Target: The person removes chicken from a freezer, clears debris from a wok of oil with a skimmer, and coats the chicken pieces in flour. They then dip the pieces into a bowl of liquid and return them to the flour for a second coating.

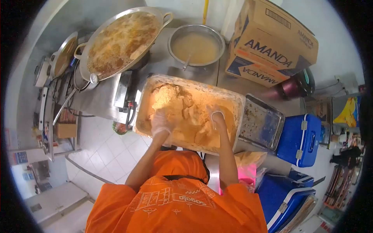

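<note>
From where I'm standing, the person is bending over the big tray (pixel 241 110) on the desk (pixel 155 64), and both hands are working down in the powder (pixel 227 136); the step in hand looks to be turning the lumpy pieces (pixel 169 97) through it and coating them. The pieces are lying mostly in the tray's left half, heaping up just beyond the left hand (pixel 161 123), with more lumps sitting between the two hands. The left arm is reaching up and a little inward, and the left hand, in a thin clear glove, is resting low against the near side of the heap. It is blurring, so I can't tell whether its fingers are spreading or closing on a piece. The right forearm is coming in steeply from the other side, nearly straight, and the right hand (pixel 217 113) is dipping its fingertips into the powder well apart from the left; the powder is hiding them, so I can't say whether they are pinching anything. As I'm judging it, the next move is calling for fingers getting under the heap and lifting or folding it over loosely, staying low so that nothing is spilling over the rim. Beyond the tray, the bowl (pixel 220 40) is holding cloudy liquid, and the pan (pixel 142 56) is holding bubbling oil (pixel 120 39).
</note>
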Demonstrator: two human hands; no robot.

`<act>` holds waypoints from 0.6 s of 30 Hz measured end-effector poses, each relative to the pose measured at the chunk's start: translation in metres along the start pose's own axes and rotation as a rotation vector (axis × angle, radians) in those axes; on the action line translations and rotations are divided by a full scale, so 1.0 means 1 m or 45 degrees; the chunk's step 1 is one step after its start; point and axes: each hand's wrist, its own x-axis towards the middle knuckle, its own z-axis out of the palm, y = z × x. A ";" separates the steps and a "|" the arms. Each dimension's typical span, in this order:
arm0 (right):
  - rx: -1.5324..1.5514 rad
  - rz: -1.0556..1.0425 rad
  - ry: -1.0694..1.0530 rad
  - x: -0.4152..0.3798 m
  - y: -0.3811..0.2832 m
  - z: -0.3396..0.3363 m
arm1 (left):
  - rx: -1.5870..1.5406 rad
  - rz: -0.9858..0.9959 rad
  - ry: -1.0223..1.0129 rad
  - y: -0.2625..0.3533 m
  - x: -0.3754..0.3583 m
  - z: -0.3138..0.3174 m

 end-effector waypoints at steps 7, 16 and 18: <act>-0.277 -0.144 -0.309 0.021 -0.021 0.085 | 0.031 -0.130 0.683 -0.052 0.039 0.011; 0.119 0.125 -0.342 0.035 -0.006 0.050 | -0.098 -0.181 0.063 -0.115 0.090 0.016; 0.384 0.190 -0.413 -0.011 -0.057 0.065 | -0.103 0.084 -0.073 -0.138 0.109 0.042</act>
